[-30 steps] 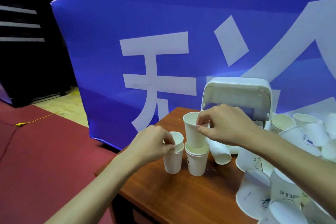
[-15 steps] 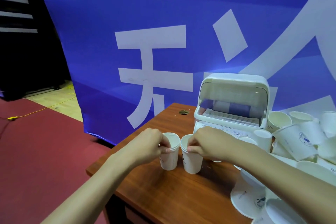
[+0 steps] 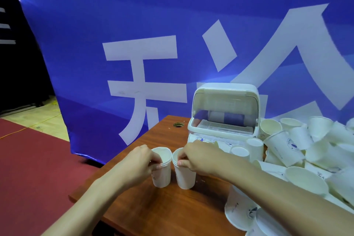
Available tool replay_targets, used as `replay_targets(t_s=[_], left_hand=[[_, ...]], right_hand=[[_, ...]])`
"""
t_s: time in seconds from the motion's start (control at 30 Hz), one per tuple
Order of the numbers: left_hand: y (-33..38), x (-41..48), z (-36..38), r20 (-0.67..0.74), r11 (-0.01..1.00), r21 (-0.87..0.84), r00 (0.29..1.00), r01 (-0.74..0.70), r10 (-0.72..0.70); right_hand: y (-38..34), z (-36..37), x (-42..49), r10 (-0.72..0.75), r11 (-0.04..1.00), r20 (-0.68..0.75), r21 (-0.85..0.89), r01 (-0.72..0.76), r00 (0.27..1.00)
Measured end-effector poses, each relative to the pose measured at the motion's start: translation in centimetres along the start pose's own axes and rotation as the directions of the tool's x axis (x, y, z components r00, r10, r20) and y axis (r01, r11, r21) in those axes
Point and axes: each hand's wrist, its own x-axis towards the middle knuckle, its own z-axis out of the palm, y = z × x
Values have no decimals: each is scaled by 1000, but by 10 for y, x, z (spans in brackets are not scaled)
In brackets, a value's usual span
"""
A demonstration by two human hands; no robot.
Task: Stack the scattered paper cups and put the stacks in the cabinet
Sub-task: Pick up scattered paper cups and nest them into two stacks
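On the near part of the brown table (image 3: pixel 153 207), I am watching two short stacks of paper cups standing upright, side by side and almost touching. The left hand (image 3: pixel 141 163) is gripping the left stack (image 3: pixel 162 172), with its fingers curled round the left side just under the rim. The right hand (image 3: pixel 195 157) is pinching the rim of the right stack (image 3: pixel 184 177), thumb on the near side and fingers lying over the top.

A second ago the right hand was holding one cup up in the air over that stack. Now that cup is sitting down inside it, and the hand is lying low on the rim. The left hand is staying on its stack.

To the right, lots of loose cups (image 3: pixel 283 145) are lying in a big heap. Behind the hands the white cabinet (image 3: pixel 226 101) is standing with its lid up. Farthest away a blue banner (image 3: pixel 134 25) is hanging.
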Motion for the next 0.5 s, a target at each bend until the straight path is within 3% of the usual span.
replay_targets(t_s=[0.17,0.3,0.5], left_hand=[[2,-4,-1,19,996,93,1000,15,-17],[23,0,-27,-67,993,102,996,59,-52],[133,43,-54,-248,994,0,963,-111,108]], right_hand=[[-1,-6,-6,-21,998,-16,-51,20,1000],[12,-32,-29,-13,1000,-220,-30,6,975],[88,-85,-115,191,966,-346,-98,-238,919]])
